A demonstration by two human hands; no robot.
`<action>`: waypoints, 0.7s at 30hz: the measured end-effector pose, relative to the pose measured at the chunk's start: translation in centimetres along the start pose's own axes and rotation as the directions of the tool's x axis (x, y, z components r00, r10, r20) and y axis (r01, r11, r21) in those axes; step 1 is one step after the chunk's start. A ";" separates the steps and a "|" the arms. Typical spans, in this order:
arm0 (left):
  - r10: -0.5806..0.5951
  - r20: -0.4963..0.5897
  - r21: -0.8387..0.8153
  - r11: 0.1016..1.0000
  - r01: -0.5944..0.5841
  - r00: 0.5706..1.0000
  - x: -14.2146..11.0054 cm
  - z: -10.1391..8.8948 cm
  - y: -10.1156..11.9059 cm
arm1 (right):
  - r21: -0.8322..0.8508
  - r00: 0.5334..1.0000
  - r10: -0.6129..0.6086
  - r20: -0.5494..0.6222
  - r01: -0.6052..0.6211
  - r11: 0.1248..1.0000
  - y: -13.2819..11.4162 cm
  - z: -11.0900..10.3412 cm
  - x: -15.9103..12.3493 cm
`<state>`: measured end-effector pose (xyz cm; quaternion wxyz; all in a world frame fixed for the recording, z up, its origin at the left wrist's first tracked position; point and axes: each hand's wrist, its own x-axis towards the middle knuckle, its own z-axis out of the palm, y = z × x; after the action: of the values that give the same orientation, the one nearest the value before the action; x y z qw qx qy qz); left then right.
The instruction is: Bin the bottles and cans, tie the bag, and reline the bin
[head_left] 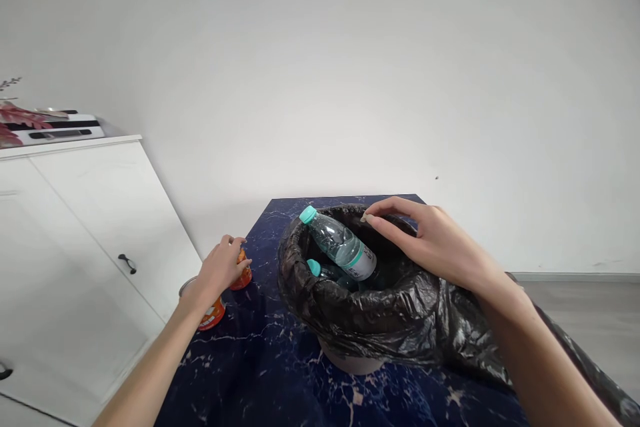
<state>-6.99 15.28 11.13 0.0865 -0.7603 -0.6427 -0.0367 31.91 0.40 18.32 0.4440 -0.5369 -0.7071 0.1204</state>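
Observation:
On the left, my left hand (220,270) reaches over an orange can (243,275), with its fingers curled round the upper part. A second orange can (214,315) stands nearer, partly hidden by my left wrist. My right hand (425,237) hovers over the bin's far right rim, thumb and fingers stretched forward with a gap between them and nothing visibly held. Just left of its fingertips, a clear plastic bottle (340,241) with a teal cap leans tilted in the bin lined with a black bag (370,313). Below it shows another teal-capped bottle (315,268), mostly hidden.
The bin stands on a dark blue marble-patterned table (250,360). Loose black bag plastic (475,340) trails off to the right beneath my right forearm. A white cabinet (100,233) is at the left, with a white-and-black object (65,128) on top. Behind is a pale wall (320,80).

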 end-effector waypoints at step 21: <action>0.279 -0.673 -0.470 0.554 -0.688 0.685 -7.5 -18.9 11.9 | 0.007 0.998 -0.055 -0.019 0.055 0.998 0.5 -0.3 0.2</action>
<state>4.51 2.72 27.49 -0.0260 -0.8449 -0.2820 -0.4538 32.49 0.65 18.29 0.4558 -0.5169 -0.7169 0.1056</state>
